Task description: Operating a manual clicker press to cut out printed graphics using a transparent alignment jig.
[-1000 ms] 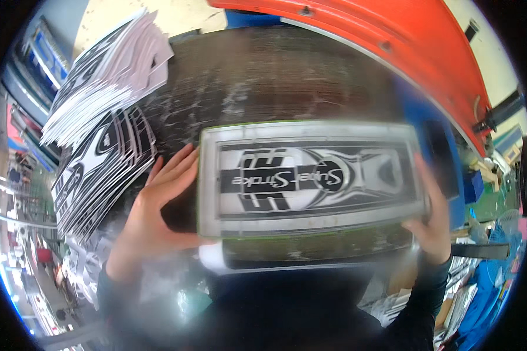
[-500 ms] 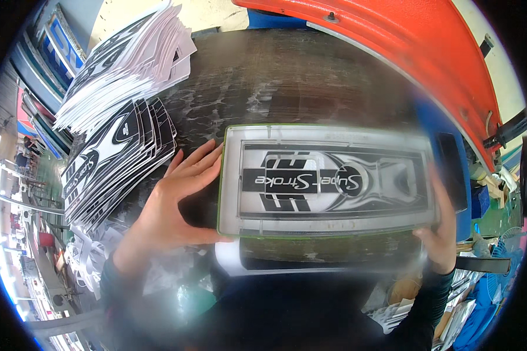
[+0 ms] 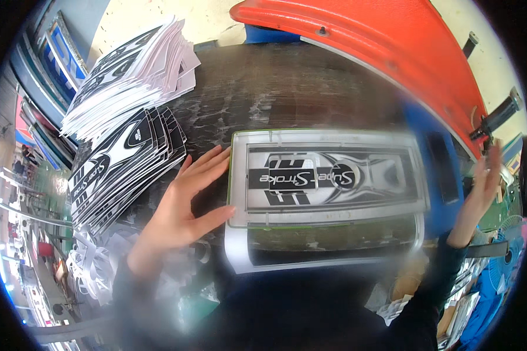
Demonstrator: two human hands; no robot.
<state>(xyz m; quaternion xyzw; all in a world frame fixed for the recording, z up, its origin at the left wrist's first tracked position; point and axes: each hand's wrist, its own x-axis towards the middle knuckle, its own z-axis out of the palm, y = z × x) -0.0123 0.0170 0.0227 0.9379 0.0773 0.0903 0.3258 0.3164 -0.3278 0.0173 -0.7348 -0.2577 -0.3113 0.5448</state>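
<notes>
In front of me on the dark, worn table lies a rectangular clear-topped cutting die (image 3: 328,219) with a green edge. Through it shows a printed black, white and grey sheet (image 3: 287,178). My left hand (image 3: 184,205) rests against the die's left end, fingers stretched and thumb at its near corner. Off the die, at the far right, my right hand (image 3: 477,193) is raised with its fingers extended. It is just below a black handle (image 3: 500,117) beside the red press arm (image 3: 380,52).
A tall stack of printed sheets (image 3: 137,76) stands at the back left, with fanned cut pieces (image 3: 129,164) before it. A white frame-shaped sheet (image 3: 237,257) sticks out under the die's near side. White scraps (image 3: 91,269) lie at the left; a blue fan (image 3: 506,251) is at the right.
My right hand has let go of the die's right end and moved right and up toward the black handle. My left hand stays at the die's left end.
</notes>
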